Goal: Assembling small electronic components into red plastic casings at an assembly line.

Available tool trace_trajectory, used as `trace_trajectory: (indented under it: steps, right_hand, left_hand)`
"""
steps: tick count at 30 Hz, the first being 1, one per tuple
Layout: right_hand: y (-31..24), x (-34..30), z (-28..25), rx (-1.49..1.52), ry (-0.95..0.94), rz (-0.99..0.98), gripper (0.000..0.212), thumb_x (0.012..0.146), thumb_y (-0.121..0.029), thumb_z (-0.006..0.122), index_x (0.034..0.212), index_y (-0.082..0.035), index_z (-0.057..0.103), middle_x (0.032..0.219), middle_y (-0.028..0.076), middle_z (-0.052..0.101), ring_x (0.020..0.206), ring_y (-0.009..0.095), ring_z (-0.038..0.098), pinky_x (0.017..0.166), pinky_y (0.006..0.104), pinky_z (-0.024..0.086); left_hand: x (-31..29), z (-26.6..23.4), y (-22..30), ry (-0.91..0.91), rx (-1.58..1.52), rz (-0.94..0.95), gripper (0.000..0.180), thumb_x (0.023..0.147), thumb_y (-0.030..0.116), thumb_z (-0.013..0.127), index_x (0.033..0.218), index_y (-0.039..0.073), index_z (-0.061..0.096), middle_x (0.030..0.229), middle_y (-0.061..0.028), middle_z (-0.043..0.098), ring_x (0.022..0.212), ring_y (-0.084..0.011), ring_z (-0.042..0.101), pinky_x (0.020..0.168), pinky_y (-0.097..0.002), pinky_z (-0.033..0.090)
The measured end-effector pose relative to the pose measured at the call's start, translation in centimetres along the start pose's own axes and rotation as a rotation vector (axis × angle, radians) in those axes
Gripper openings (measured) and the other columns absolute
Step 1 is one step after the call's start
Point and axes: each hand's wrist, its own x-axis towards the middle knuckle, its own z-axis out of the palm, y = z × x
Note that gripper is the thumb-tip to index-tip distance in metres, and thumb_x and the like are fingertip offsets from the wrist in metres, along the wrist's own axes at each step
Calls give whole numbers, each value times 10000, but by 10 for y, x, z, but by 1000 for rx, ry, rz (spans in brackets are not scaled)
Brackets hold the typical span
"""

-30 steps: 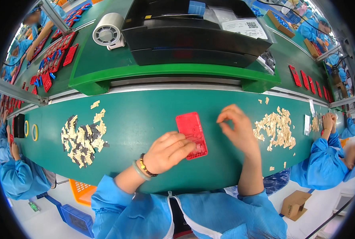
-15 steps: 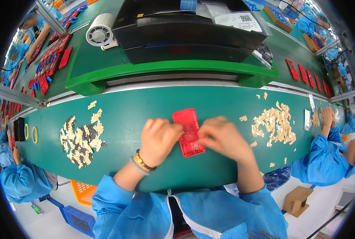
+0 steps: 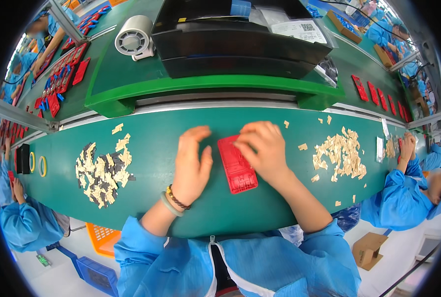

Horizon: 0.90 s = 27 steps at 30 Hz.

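Observation:
A red plastic housing (image 3: 239,171), ribbed inside, lies slightly tilted on the green table in front of me. To its left, my left hand (image 3: 193,161) is raised, thumb and fingers apart, with nothing in it and not touching the housing. My right hand (image 3: 265,151) is over the housing's far right end. Its fingers are bent together in a pinch at that end, and what they hold, if anything, is hidden. On the left lies a pile of tan and dark grey L-shaped pieces (image 3: 104,173). A pile of tan pieces (image 3: 340,151) lies on the right.
Beyond the table, a green-edged shelf (image 3: 215,83) carries a black bin (image 3: 240,54) and a small white fan (image 3: 134,37). Two yellow tape rings (image 3: 42,167) stand at the far left. More red housings (image 3: 374,93) lie on the far belt. Co-workers (image 3: 398,190) sit at both sides.
My left hand has drawn away from the housing and spread. My right hand has moved to the housing's far end. A tan piece now lies on the table beyond my right hand.

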Motion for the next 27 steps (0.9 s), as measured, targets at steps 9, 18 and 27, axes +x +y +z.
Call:
trace_trajectory:
  steps: [9,18,27]
  right_hand:
    - [29,-15,31,850,-435,955,151,906,-120,641,858,23,649,672,-7,597,592,41,502,523,200,407]
    - [20,-11,29,613,-426,856,136,879,-96,663,829,30,662,648,4,610,575,39,514,517,217,433]
    - [24,-6,22,779,-444,966,143,873,-97,671,841,43,664,663,8,617,591,42,523,529,221,441]
  left_hand:
    - [-23,28,0,-288,484,391,441,759,210,710,1076,-74,595,1171,-189,550,1143,-334,520,931,-402,479]
    - [-23,28,3,-321,535,383,420,779,204,691,1070,-84,597,1178,-202,548,1139,-329,525,916,-387,492]
    - [-21,26,2,-308,485,370,383,781,186,693,1047,-74,604,1160,-197,561,1118,-324,536,907,-383,501]
